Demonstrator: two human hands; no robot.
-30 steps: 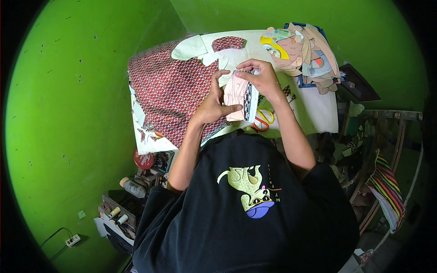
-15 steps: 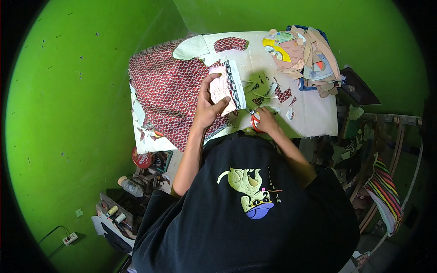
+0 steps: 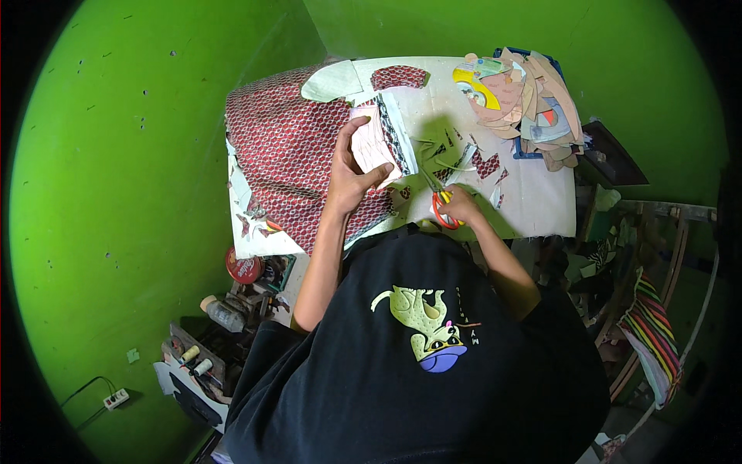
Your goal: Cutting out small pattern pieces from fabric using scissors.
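My left hand (image 3: pixel 352 172) grips a pale pink template-like piece (image 3: pixel 372 144) with lines on it, thumb and fingers at its opposite edges. Along its right side runs red, black and white patterned fabric (image 3: pixel 393 139) with a white strip (image 3: pixel 401 133) beside it. Red-and-yellow-handled scissors (image 3: pixel 443 203) are in my right hand (image 3: pixel 464 207); their blades point up and left, just right of the held piece's lower corner. A large red patterned cloth (image 3: pixel 286 147) spreads under and left of my left hand.
Small fabric scraps (image 3: pixel 485 165) lie right of the held piece. A blue crate (image 3: pixel 529 155) heaped with cardboard pattern pieces (image 3: pixel 533 108) stands at the far right of the white tabletop (image 3: pixel 533 201). Below the table's left edge are a round red lid (image 3: pixel 243 267) and thread spools (image 3: pixel 203 366).
The scissors have turned and moved slightly right, away from the held piece, and their blades now show fully. My left hand keeps its hold on the pink piece.
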